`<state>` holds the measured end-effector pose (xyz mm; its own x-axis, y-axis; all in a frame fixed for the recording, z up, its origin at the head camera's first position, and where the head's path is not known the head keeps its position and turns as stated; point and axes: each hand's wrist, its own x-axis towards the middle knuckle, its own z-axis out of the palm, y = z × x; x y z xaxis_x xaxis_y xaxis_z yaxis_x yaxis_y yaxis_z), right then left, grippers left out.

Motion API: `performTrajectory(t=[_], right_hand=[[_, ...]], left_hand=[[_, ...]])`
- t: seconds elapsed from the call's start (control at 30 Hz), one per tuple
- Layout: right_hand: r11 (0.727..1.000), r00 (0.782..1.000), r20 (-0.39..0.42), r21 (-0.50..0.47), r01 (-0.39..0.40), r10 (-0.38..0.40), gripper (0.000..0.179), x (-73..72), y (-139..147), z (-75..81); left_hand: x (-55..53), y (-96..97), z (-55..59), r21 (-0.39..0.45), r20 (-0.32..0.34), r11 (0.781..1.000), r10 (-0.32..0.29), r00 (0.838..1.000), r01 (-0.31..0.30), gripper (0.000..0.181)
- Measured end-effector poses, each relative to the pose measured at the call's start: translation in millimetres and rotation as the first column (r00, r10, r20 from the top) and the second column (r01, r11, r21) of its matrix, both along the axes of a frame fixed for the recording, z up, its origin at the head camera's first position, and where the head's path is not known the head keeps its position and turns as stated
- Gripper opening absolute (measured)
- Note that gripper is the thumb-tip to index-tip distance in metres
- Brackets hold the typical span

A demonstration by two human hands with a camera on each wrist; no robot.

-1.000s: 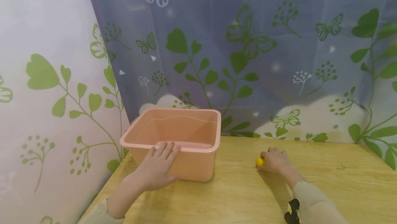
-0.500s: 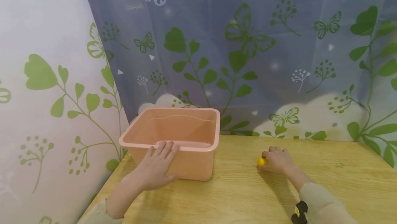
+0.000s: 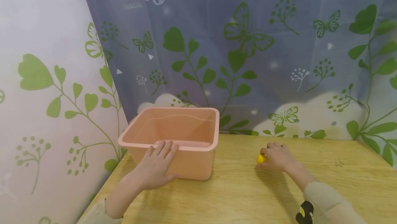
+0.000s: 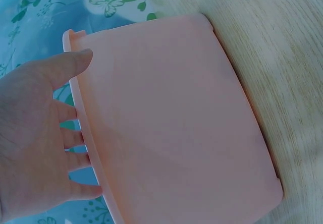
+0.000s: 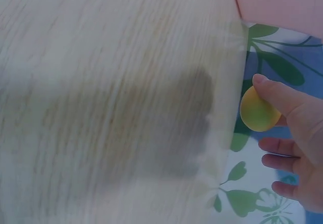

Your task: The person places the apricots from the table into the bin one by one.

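A pink plastic tub [image 3: 192,163] stands upright on the wooden table, left of the middle in the head view. My left hand [image 3: 156,170] rests on its near rim, fingers extended over the edge; in the left wrist view the thumb [image 4: 70,67] lies along the outer wall side. To the right of the tub, my right hand [image 3: 277,157] pinches a small yellow egg-shaped thing [image 3: 261,158]. The right wrist view shows this yellow oval [image 5: 258,110] between thumb and forefinger, the other fingers loosely bent. The hand's shadow falls on the table apart from it.
The wooden table [image 3: 235,193] reaches back to a blue-grey cloth [image 3: 198,62] printed with leaves and butterflies. A pale printed cloth [image 3: 56,141] hangs along the left side. A black thing with a yellow spot [image 3: 304,213] sits by the right sleeve.
My right hand has risen slightly with the yellow egg-shaped thing still pinched, and its forearm has shifted right. The left hand stays on the tub's rim. The head view has shifted a little.
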<state>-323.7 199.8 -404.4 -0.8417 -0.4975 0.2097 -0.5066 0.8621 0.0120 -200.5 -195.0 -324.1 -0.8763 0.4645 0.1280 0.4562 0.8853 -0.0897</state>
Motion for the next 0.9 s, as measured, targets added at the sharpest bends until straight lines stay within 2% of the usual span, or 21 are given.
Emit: performTrajectory(t=[0.3, 0.53, 0.9], right_hand=[[0.999, 0.999, -0.016, 0.006, -0.041, 0.041, 0.034, 2.3, -12.7, 23.7], [0.997, 0.997, -0.038, 0.023, -0.071, 0.072, 0.038, -0.7, -20.5, 36.3], [0.994, 0.994, -0.048, 0.052, -0.096, 0.098, 0.041, -1.2, -38.1, 58.5]], left_hand=[[0.4, -0.5, -0.2, -0.007, -0.012, 1.0, -0.004, 1.0, 0.004, 0.081], [1.0, 0.1, 0.1, 0.002, 0.003, 1.0, 0.002, 1.0, -0.002, 0.081], [0.3, -0.7, 0.9, -0.007, -0.009, 1.0, -0.013, 1.0, 0.013, 0.082]])
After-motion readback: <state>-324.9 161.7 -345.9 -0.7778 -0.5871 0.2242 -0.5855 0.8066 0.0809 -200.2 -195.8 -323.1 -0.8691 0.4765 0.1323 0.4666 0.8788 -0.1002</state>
